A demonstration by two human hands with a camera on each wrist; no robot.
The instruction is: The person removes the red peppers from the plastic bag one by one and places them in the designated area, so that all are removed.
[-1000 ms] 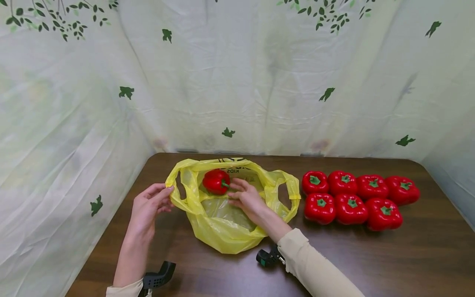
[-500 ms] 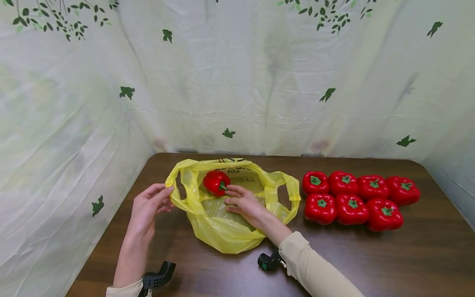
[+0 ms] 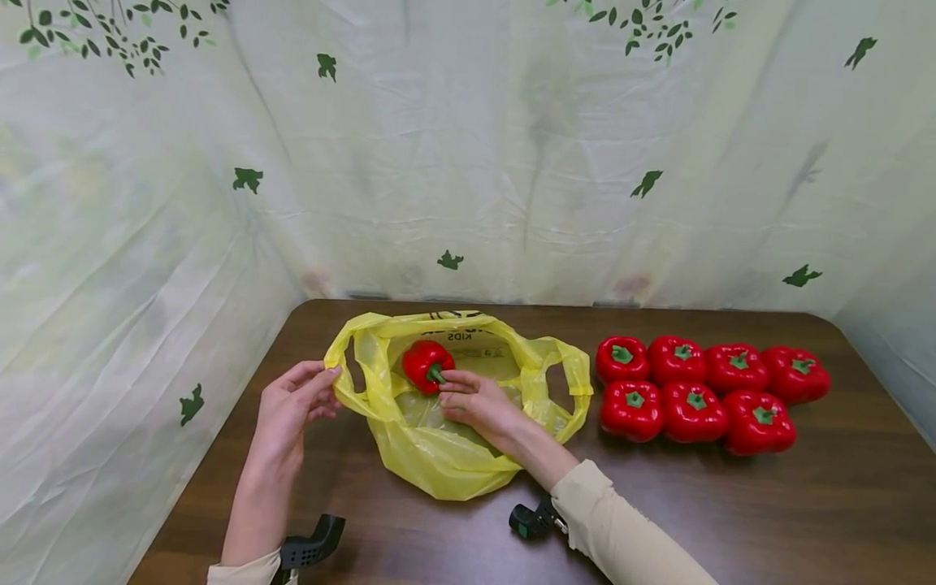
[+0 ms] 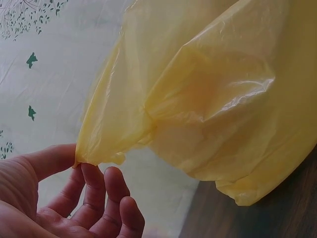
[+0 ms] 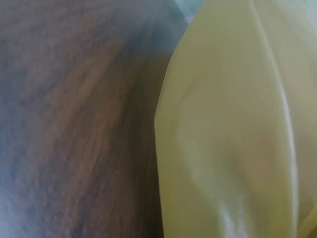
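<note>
A yellow plastic bag stands on the table with its mouth spread wide. At its left handle, my left hand pinches the plastic between thumb and forefinger; the left wrist view shows this pinch on the bag's edge, the other fingers loosely bent. One red bell pepper lies inside the bag, its green stem tilted toward the front right. My right hand reaches into the bag, fingers extended beside the pepper's stem, at or very near it. In the right wrist view the bag's wall hides that hand.
Several red bell peppers stand in two rows on the brown table, right of the bag. Behind the table hangs a pale curtain with leaf prints. Each wrist carries a black camera mount.
Inside the bag, the pepper has turned so its stem points more toward the front. My right hand has shifted slightly left and nearer. The left hand keeps its place on the handle.
</note>
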